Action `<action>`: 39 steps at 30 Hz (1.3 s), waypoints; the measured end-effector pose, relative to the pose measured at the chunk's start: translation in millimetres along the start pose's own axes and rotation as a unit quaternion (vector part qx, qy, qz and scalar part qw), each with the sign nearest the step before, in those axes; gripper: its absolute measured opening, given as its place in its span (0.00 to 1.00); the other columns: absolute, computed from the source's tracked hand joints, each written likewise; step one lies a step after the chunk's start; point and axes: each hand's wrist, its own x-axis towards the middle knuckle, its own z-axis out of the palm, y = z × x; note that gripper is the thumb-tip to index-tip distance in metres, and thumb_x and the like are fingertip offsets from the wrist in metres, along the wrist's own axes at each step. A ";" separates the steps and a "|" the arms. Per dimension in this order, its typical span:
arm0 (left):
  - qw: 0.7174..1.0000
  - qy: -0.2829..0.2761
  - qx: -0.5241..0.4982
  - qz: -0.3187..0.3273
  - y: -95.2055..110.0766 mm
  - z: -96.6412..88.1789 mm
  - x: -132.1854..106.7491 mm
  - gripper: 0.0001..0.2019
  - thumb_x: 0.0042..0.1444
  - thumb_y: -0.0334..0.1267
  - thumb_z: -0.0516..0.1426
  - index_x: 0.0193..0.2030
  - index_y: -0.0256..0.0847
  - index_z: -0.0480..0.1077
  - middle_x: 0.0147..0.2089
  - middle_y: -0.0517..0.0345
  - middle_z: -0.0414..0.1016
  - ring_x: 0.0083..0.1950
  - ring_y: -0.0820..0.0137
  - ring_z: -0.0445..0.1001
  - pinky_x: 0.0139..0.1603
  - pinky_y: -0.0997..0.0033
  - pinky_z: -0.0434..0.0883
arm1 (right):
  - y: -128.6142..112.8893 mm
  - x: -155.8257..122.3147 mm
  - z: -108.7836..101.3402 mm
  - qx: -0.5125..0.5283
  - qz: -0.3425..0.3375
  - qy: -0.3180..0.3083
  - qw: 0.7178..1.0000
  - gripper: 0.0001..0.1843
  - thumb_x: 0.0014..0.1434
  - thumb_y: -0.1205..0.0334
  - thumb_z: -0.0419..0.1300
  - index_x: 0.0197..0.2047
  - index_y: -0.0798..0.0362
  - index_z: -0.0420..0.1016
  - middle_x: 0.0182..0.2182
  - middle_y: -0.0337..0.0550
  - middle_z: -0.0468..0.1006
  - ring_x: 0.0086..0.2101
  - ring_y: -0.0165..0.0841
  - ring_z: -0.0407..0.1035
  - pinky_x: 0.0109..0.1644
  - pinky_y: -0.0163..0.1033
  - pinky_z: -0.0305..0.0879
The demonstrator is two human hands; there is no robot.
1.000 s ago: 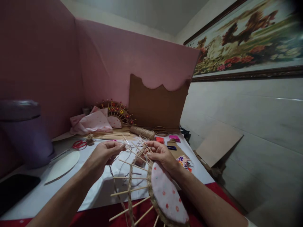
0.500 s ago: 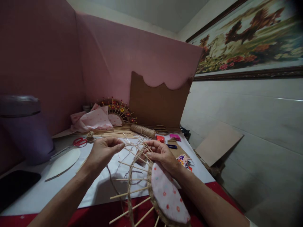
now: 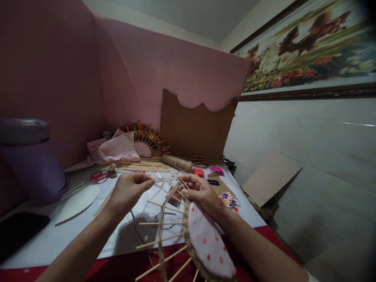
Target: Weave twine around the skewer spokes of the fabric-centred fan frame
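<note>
A half-round piece [image 3: 209, 244] covered in white cloth with small red flowers is tilted in front of me. Thin wooden sticks fan out from its twine-wrapped edge, and a band of twine [image 3: 161, 227] is woven across them. My right hand [image 3: 197, 192] is closed on the sticks and woven twine at the far end of the piece. To its left, my left hand [image 3: 133, 186] pinches with thumb and forefinger; a thin strand of twine seems to run from its fingertips toward the sticks. A loose tail of twine hangs below.
Behind my hands lie a twine roll [image 3: 178, 162], loose sticks [image 3: 129, 166] and a finished fan-shaped piece [image 3: 151, 137]. Red scissors [image 3: 99, 177], a white half-round [image 3: 79, 201], a dark phone-like slab [image 3: 22, 235] and a purple tumbler [image 3: 33, 164] are at left. A blue cutter [image 3: 213, 182] lies right.
Hardly anything differs. My left hand has shifted very slightly, and the hanging twine has swung a little. My right hand keeps its hold on the piece.
</note>
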 end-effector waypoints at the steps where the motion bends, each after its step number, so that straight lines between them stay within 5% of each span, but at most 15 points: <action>1: 1.000 -0.002 0.000 0.004 -1.2 0.0 0.6 0.10 0.38 0.42 0.62 0.21 0.35 0.73 0.19 0.61 0.68 0.23 0.74 0.61 0.25 0.74 0.58 | -0.2 0.1 -0.1 -0.001 0.000 0.000 1.000 0.19 0.44 0.68 0.65 0.41 0.56 0.71 0.32 0.41 0.77 0.30 0.27 0.72 0.37 0.33 0.67; 8: 1.000 0.008 0.007 0.021 -3.1 0.8 2.4 0.13 0.42 0.44 0.61 0.20 0.35 0.71 0.18 0.63 0.64 0.21 0.76 0.57 0.22 0.75 0.54 | 3.7 -1.1 0.1 -0.007 0.013 -0.001 1.000 0.20 0.43 0.68 0.66 0.42 0.55 0.70 0.32 0.40 0.76 0.31 0.26 0.72 0.38 0.32 0.66; 16: 0.993 0.064 0.028 0.098 8.1 2.2 -5.3 0.10 0.45 0.43 0.60 0.26 0.36 0.73 0.23 0.59 0.70 0.26 0.73 0.63 0.26 0.74 0.60 | 8.2 -3.9 5.9 -0.017 0.026 -0.005 1.000 0.18 0.44 0.68 0.66 0.41 0.53 0.70 0.32 0.40 0.76 0.32 0.27 0.71 0.39 0.34 0.65; 30: 0.971 -0.141 0.077 0.176 20.8 6.8 -24.5 0.09 0.47 0.40 0.59 0.23 0.38 0.74 0.19 0.59 0.67 0.22 0.73 0.60 0.22 0.74 0.57 | 3.9 1.9 -0.9 -0.010 0.001 0.016 1.000 0.21 0.42 0.67 0.67 0.42 0.56 0.70 0.30 0.40 0.77 0.29 0.27 0.72 0.36 0.33 0.67; 39: 0.941 -0.157 0.161 0.254 25.1 8.4 -29.6 0.09 0.52 0.39 0.56 0.26 0.39 0.75 0.19 0.60 0.69 0.22 0.74 0.63 0.22 0.74 0.58 | 3.0 2.0 0.0 0.000 0.023 -0.015 1.000 0.16 0.43 0.67 0.66 0.39 0.57 0.74 0.29 0.40 0.77 0.30 0.26 0.71 0.38 0.32 0.65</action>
